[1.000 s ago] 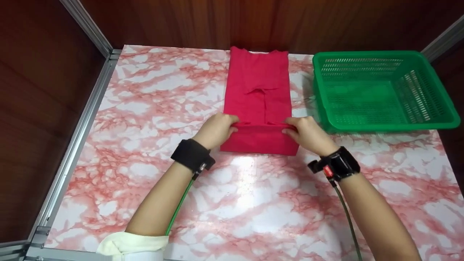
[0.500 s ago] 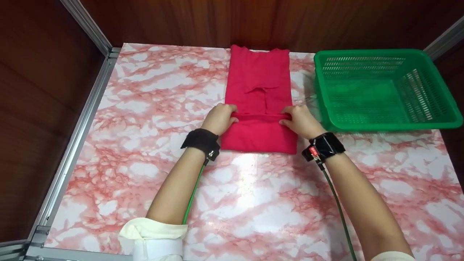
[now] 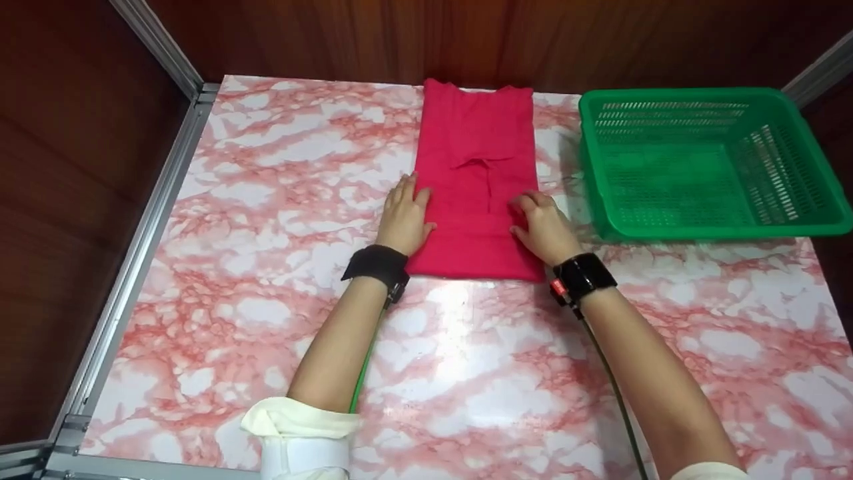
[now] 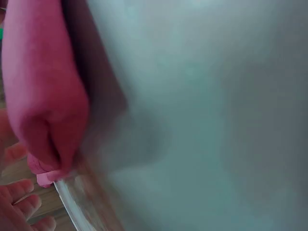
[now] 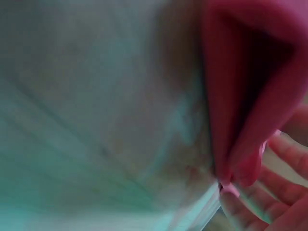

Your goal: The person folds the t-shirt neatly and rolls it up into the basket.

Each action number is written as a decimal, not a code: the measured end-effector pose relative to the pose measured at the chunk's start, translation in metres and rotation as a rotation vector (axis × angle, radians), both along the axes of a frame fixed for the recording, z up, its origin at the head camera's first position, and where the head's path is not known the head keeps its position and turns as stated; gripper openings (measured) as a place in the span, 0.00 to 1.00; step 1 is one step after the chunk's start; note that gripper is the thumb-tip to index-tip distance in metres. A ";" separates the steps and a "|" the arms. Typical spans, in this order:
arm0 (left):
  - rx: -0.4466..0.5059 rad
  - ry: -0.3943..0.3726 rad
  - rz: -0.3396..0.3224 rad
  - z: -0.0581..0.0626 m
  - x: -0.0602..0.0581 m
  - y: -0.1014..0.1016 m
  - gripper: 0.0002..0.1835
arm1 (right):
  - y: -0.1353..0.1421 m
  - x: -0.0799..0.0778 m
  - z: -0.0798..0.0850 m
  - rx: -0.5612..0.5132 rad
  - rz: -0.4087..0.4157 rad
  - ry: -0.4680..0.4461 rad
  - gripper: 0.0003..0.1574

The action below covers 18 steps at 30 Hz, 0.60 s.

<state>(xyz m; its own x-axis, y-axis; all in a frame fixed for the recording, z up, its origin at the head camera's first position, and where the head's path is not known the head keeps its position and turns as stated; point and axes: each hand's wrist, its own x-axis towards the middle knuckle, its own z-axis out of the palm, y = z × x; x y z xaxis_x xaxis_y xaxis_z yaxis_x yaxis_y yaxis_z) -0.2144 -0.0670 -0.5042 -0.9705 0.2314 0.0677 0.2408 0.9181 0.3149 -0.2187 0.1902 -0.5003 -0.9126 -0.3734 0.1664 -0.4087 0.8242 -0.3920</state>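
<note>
A red shirt (image 3: pixel 476 250) lies folded into a long strip at the back middle of the table, its near end doubled over into a flat band. Along its left edge my left hand (image 3: pixel 403 223) rests with straight fingers, the thumb on the cloth. My right hand (image 3: pixel 546 230) is at the right edge, fingers loosely bent over the fabric and gripping nothing. The left wrist view shows the rounded end of the shirt's fold (image 4: pixel 43 82) beside spread fingers (image 4: pixel 24 207). Layered cloth (image 5: pixel 221 96) gapes at the side in the right wrist view, with extended fingers (image 5: pixel 284 187) beyond it.
A green plastic basket (image 3: pixel 720 233) stands at the back right, close to the right hand. Dark wood panels (image 3: pixel 320 40) rise behind and on both sides of the marbled table (image 3: pixel 280 320). Cables run from both wrist straps along the forearms.
Both hands pinched the folded-over edge and carried it away from the body, laying it down. They have since let go, and the fingers have straightened out at the shirt's sides.
</note>
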 end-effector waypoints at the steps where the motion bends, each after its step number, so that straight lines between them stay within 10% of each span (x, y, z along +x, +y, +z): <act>1: -0.005 0.007 -0.005 0.000 0.002 -0.001 0.35 | 0.000 0.003 0.000 0.004 -0.002 0.012 0.28; 18: -0.102 -0.165 -0.373 -0.001 0.064 0.006 0.47 | -0.005 0.063 -0.007 0.209 0.247 -0.102 0.56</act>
<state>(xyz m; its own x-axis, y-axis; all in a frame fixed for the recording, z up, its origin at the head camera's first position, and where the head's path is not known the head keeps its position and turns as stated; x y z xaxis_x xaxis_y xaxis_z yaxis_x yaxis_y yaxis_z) -0.1501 -0.0612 -0.5051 -0.8146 0.5668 -0.1235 0.5169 0.8058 0.2888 -0.1552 0.1850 -0.5074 -0.7986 -0.6014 -0.0249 -0.5731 0.7723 -0.2740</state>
